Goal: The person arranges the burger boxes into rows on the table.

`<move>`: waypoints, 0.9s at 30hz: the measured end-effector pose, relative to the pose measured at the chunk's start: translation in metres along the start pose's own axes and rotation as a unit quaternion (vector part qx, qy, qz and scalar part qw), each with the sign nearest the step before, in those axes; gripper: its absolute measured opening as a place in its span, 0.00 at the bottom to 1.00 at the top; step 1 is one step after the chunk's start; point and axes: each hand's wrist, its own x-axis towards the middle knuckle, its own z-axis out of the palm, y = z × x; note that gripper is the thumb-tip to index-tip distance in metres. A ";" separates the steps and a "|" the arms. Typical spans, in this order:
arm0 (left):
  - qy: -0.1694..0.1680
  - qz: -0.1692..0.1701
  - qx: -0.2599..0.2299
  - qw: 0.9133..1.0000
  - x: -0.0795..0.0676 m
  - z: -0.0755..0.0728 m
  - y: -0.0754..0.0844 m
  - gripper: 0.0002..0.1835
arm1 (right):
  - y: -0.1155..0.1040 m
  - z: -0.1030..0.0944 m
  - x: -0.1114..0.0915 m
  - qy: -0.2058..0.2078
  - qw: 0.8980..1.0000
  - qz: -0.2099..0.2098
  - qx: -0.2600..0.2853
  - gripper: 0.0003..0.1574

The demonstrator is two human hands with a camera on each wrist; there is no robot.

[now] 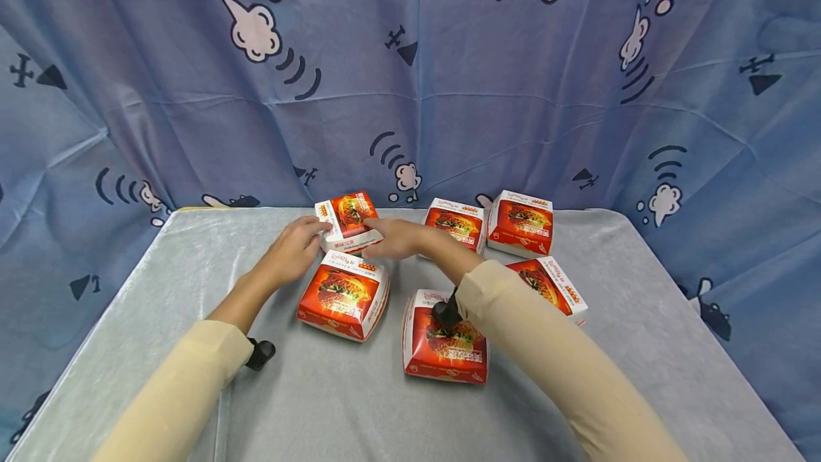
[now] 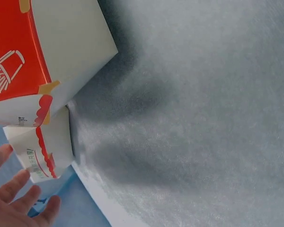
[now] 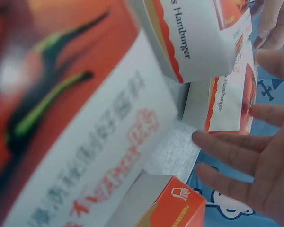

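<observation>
A red-and-white hamburger box (image 1: 351, 214) sits at the back left of the table, between the two hands. At its left side is my left hand (image 1: 296, 247), with fingertips at the box edge; the left wrist view shows those fingers (image 2: 12, 187) spread beside the box (image 2: 40, 151). From the right reaches my right hand (image 1: 399, 238), its thumb over the box's near right corner. Extended fingers of the right hand (image 3: 255, 161) appear beside that box in the right wrist view. Just in front stands a second hamburger box (image 1: 343, 294).
Nearer lies another hamburger box (image 1: 445, 348), partly under the right sleeve. Two more boxes (image 1: 454, 223) (image 1: 521, 223) stand at the back right, and a further box (image 1: 551, 287) is partly hidden by the forearm. A blue patterned curtain (image 1: 410, 77) hangs behind the grey-covered table (image 1: 301, 405).
</observation>
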 end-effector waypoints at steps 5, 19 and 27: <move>0.003 -0.004 0.002 1.000 -0.001 0.000 0.002 0.20 | -0.004 0.001 0.000 -0.015 1.000 0.003 -0.002 0.46; 0.013 0.008 0.001 1.000 -0.002 0.000 0.000 0.21 | -0.007 0.005 0.005 -0.038 0.999 -0.004 -0.021 0.46; -0.005 -0.041 -0.028 0.999 0.004 -0.002 -0.003 0.25 | -0.004 0.005 0.008 -0.029 0.999 0.002 -0.026 0.46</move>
